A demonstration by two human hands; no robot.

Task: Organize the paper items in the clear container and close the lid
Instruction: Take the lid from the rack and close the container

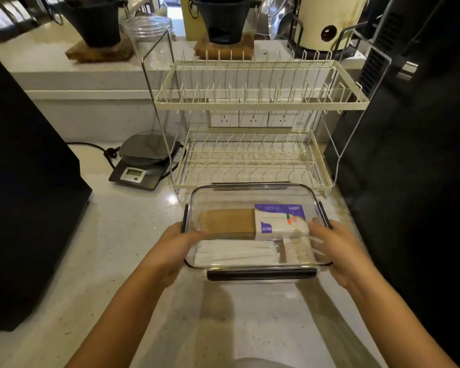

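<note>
Worktop (122, 235) of pale stone carried a two-tier rack (252, 155) at the back, a scale (140, 166) to its left, and the clear container (255, 193) just in front of the rack. The lid appeared to sit on it already, its dark clips showing at the near edge and both sides. Inside lay a brown napkin stack (227, 221), a purple-and-white tissue pack (280, 219) touching it, and white sachets (237, 252) nearer the person. The left hand (174, 248) gripped the container's left edge and the right hand (337, 248) its right edge, fingers curled over the rim. Sorting looked finished; the closing step seemed in hand, and next the clips would likely need pressing down until they latched.
</note>
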